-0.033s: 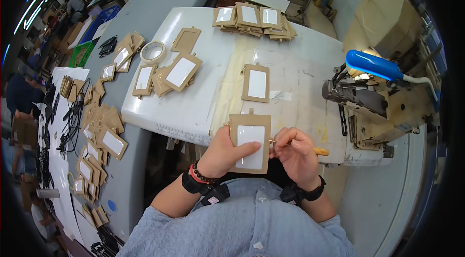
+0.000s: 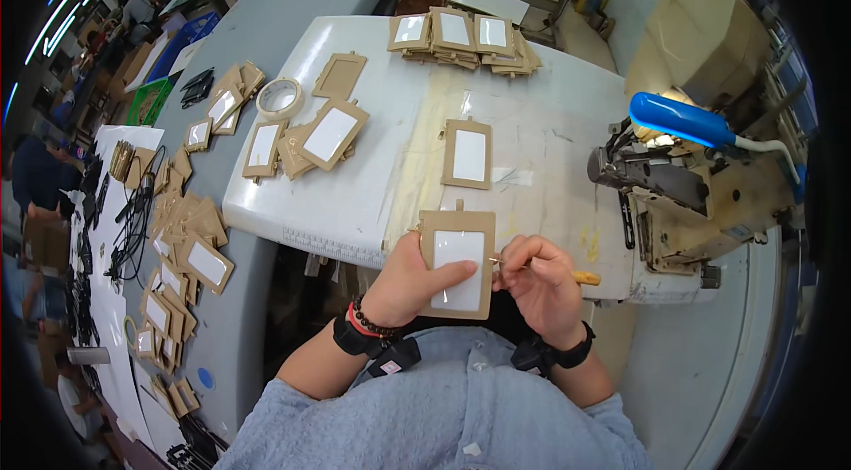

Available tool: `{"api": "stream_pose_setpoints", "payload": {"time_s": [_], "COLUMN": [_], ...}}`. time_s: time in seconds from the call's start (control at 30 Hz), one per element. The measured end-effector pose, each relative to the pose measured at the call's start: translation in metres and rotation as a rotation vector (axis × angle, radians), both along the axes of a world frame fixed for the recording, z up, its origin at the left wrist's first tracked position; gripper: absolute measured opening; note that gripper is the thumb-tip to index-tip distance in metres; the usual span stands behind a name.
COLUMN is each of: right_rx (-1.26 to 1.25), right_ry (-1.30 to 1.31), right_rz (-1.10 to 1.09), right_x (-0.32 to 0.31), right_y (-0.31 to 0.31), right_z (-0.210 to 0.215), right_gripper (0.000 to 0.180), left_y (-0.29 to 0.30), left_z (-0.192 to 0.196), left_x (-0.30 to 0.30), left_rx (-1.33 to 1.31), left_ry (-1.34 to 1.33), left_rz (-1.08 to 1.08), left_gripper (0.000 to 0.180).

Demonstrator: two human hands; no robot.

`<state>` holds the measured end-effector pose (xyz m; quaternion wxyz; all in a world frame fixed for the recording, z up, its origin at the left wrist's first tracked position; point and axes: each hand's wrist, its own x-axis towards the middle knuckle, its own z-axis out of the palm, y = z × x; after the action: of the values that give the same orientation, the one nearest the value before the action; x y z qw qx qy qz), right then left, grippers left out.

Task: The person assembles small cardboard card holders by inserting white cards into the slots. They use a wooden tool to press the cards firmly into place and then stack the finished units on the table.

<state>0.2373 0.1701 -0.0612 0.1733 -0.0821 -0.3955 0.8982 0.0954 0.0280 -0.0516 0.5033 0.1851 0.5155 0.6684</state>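
In my left hand (image 2: 409,279) is a tan ID card holder (image 2: 457,220) with a clear window and a small tab on its top edge. My thumb presses on the window; the other fingers are hidden behind the holder. My right hand (image 2: 542,282) is closed round an awl (image 2: 585,277) with a yellowish wooden handle. Its thin metal tip meets or almost meets the holder's right edge; I cannot tell which. A similar card holder (image 2: 467,154) lies flat on the white table just beyond.
Stacked card holders (image 2: 456,31) stand at the table's far edge. More lie at the left, beside a tape roll (image 2: 279,98). A sewing machine (image 2: 683,195) with a blue-handled lever (image 2: 683,118) stands at right. Loose holders (image 2: 186,222) cover part of the grey side table (image 2: 239,310).
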Motion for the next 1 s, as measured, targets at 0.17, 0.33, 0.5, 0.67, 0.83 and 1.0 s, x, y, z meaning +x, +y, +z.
{"api": "stream_pose_setpoints", "payload": {"time_s": [0.17, 0.33, 0.5, 0.67, 0.83, 1.0], "right_rx": [0.019, 0.029, 0.04, 0.01, -0.096, -0.223], "right_ry": [0.047, 0.05, 0.032, 0.013, 0.025, -0.01], "right_rz": [-0.017, -0.032, -0.032, -0.024, 0.03, 0.061], "right_x": [0.0004, 0.0011, 0.0018, 0.0005, -0.0027, -0.0043], "right_y": [0.0012, 0.0003, 0.0005, 0.0009, 0.0036, 0.0035], "right_z": [-0.0026, -0.0009, -0.0007, 0.001, -0.0016, -0.003], "right_gripper": [0.022, 0.021, 0.021, 0.021, 0.02, 0.02], "left_y": [0.0026, 0.0025, 0.0021, 0.0016, 0.0019, 0.0023], "left_z": [0.0041, 0.0054, 0.0044, 0.0027, 0.0007, 0.0001], "left_x": [0.001, 0.0024, 0.002, 0.0009, 0.001, -0.0005], "left_rx": [0.014, 0.021, 0.041, 0.024, 0.031, 0.017], "left_ry": [0.007, 0.01, 0.008, 0.07, 0.094, 0.064], "left_rz": [0.008, 0.014, 0.001, -0.004, 0.013, -0.004], "left_gripper": [0.036, 0.036, 0.037, 0.036, 0.037, 0.04]}}
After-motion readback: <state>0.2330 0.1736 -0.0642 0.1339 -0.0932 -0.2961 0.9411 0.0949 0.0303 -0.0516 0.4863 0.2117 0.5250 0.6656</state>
